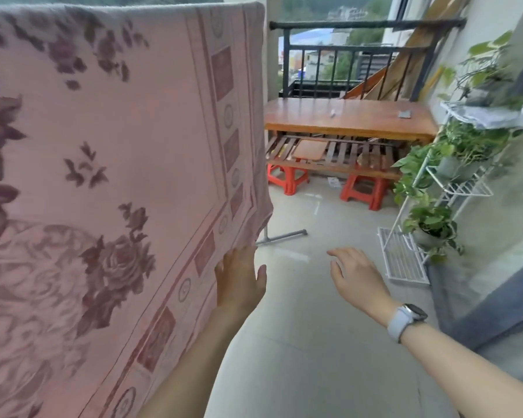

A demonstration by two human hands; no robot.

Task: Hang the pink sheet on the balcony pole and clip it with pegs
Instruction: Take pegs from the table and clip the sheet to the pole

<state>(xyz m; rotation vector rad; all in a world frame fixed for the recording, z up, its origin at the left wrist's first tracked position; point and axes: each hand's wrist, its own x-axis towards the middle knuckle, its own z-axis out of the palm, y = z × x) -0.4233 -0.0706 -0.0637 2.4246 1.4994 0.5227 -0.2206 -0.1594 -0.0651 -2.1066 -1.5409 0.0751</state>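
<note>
The sheet (pixel 118 176) is up and draped, its top fold running along the top of the frame, though the pole under it is hidden by the cloth. The left hand (pixel 239 279) is flat against the sheet's right-hand border near the lower hem, fingers straight, grip wide and holding nothing, just pressing the fabric. The right hand (pixel 357 279) hangs apart over the floor (pixel 314 342), fingers relaxed, grip loose and empty, a watch (pixel 405 322) on the wrist. No pegs anywhere on the top fold that I can see, so the clipping looks not yet done. That's the risk: it's an open balcony, and an unpegged sheet could slide off in a gust or under its own weight if it hangs unevenly. A push from that left hand could drag it sideways along its support too. The stand's foot (pixel 281 236) sits on the floor just beyond the hem, a trip hazard when reaching up. Small objects lie on the worktop (pixel 344 116) near its far edge by the railing (pixel 344 55); too blurred to say whether they're pegs.
</note>
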